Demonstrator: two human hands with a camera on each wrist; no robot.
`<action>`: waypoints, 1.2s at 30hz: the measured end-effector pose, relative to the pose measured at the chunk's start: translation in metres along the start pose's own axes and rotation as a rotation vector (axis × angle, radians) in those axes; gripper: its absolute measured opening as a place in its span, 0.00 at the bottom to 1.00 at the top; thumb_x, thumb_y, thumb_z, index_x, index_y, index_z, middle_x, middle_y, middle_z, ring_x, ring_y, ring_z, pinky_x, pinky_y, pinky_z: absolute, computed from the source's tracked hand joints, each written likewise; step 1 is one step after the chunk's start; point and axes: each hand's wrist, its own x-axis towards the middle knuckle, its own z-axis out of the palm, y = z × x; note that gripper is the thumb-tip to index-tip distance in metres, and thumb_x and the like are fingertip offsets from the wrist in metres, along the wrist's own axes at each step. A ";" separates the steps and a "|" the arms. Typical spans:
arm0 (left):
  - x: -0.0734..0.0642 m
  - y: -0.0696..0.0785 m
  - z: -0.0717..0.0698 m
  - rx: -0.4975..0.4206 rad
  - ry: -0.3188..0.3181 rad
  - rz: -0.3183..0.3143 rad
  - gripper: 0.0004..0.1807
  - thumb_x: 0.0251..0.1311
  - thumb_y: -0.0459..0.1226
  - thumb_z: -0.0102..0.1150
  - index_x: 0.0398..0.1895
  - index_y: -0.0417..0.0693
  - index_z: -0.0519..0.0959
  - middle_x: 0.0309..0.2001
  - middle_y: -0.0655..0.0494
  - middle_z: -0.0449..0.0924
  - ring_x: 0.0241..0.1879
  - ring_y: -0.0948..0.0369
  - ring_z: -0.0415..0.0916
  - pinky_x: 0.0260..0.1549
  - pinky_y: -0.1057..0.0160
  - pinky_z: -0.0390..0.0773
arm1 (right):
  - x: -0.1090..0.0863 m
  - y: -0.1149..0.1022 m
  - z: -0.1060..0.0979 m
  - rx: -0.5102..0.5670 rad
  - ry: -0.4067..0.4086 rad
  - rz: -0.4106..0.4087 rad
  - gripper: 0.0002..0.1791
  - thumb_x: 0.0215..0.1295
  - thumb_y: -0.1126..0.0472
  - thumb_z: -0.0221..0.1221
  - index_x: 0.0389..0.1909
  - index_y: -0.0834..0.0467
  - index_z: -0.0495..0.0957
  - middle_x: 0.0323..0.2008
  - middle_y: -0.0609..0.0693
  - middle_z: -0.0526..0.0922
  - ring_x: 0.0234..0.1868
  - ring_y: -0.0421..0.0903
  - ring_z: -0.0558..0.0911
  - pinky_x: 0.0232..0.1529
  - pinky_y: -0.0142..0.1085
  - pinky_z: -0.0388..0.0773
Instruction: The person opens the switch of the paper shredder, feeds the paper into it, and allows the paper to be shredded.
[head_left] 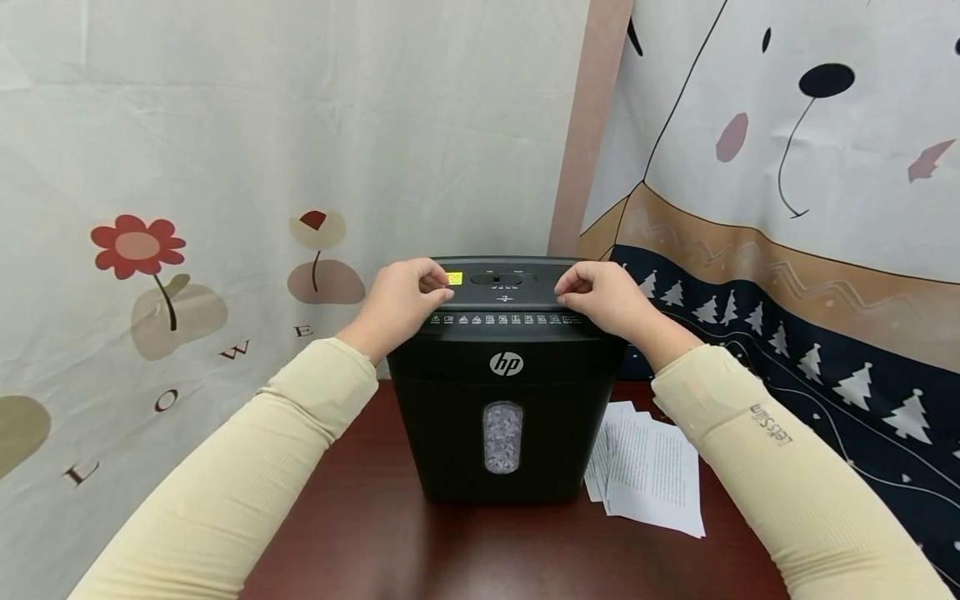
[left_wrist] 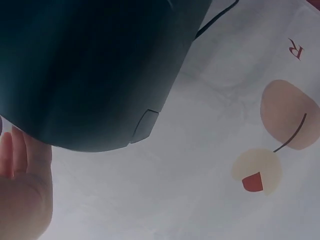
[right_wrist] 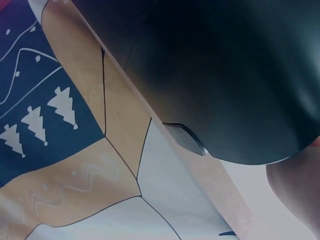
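Observation:
A black paper shredder [head_left: 450, 417] with an HP logo stands upright on the table. Shredded bits show through its front window [head_left: 502, 437]. Above the left part of its lid is my left hand [head_left: 401, 300], fingers bent loosely and thumb apart from the index finger. My right hand [head_left: 607, 300] is over the lid's right part, its thumb close below the bent index finger. No sheet shows between the fingers of either hand. In the wrist views, the shredder's dark body hides part of the left hand [left_wrist: 27, 200] and the right hand [right_wrist: 295, 185].
Printed sheets [head_left: 652, 475] lie loosely stacked on the dark red table [head_left: 352, 517], right of the shredder. A pale curtain with flowers [head_left: 450, 125] hangs behind. At the right is a patterned cloth with white trees [head_left: 855, 387]. A yellow sticker [head_left: 454, 278] is on the lid.

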 end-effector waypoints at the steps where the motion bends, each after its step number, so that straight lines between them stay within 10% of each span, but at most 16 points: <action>1: -0.001 -0.001 0.000 0.015 0.008 0.012 0.08 0.65 0.36 0.59 0.43 0.42 0.78 0.44 0.48 0.81 0.46 0.53 0.78 0.47 0.54 0.78 | -0.001 0.001 0.000 -0.004 0.008 0.000 0.06 0.66 0.66 0.58 0.41 0.62 0.80 0.40 0.58 0.82 0.41 0.52 0.77 0.48 0.45 0.75; 20: -0.034 -0.020 -0.005 0.206 0.111 0.182 0.19 0.65 0.39 0.58 0.56 0.37 0.76 0.58 0.42 0.75 0.62 0.48 0.68 0.61 0.48 0.68 | -0.031 0.019 -0.004 -0.059 0.233 -0.066 0.19 0.67 0.65 0.59 0.57 0.63 0.74 0.54 0.61 0.76 0.52 0.59 0.77 0.55 0.54 0.74; 36: -0.056 -0.046 0.004 0.222 0.217 0.384 0.23 0.56 0.42 0.68 0.51 0.38 0.79 0.53 0.46 0.77 0.56 0.50 0.72 0.55 0.50 0.74 | -0.049 0.049 -0.007 -0.069 0.389 -0.077 0.22 0.65 0.67 0.60 0.60 0.65 0.73 0.59 0.65 0.73 0.57 0.62 0.74 0.58 0.57 0.71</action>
